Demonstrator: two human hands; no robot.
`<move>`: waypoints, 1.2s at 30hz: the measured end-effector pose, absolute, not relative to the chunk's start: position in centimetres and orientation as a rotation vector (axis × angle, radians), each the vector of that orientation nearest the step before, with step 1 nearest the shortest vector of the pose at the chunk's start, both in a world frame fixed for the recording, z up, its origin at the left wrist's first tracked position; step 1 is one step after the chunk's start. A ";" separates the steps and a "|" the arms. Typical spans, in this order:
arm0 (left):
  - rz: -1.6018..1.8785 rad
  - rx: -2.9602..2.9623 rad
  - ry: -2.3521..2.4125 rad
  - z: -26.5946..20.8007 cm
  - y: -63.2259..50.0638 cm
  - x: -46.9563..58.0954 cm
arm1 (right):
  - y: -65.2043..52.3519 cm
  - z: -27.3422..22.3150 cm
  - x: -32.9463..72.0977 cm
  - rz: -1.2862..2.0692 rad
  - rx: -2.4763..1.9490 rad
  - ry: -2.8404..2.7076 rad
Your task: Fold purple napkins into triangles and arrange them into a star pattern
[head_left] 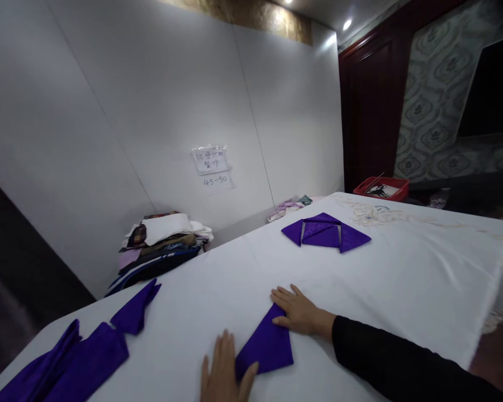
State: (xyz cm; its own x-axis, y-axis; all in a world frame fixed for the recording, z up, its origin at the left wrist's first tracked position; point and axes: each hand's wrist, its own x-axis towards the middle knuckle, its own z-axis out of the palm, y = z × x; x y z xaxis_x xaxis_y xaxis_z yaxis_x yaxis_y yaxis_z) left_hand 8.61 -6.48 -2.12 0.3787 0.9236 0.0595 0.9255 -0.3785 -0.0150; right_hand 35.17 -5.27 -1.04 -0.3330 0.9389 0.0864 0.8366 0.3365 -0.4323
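Observation:
A folded purple napkin (266, 343) lies flat on the white tablecloth in front of me. My left hand (224, 371) is at its lower left edge, fingers stretched out and the thumb touching the cloth. At the napkin's upper corner rests my right hand (295, 310), palm down with its fingers extended and the thumb over the edge. Neither hand grips the cloth; both lie flat against it or the table.
Folded purple napkins (324, 231) lie together farther back on the table. More purple cloths (88, 357) are at the left. Beyond the table edge sits a pile of clothes (163, 240). A red basket (398, 190) stands at the far right, near a white wall (193, 84).

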 end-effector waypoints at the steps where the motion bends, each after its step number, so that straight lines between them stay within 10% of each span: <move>1: -0.080 -2.651 -1.627 -2.0 -6.6 10.1 | -5.3 -1.1 35.2 0.448 -1.583 -2.286; 36: -0.004 -2.874 -1.584 -1.3 -11.2 11.1 | -4.6 -3.3 36.0 0.324 -1.639 -2.362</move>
State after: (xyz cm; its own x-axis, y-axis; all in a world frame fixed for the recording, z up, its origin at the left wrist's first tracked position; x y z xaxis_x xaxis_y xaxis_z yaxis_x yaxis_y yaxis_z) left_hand 11.13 -11.24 -1.27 0.5362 0.8416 -0.0650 0.8412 -0.5265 0.1231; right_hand 35.96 -4.57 -3.34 -0.3375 0.9383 0.0758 0.8832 0.3435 -0.3194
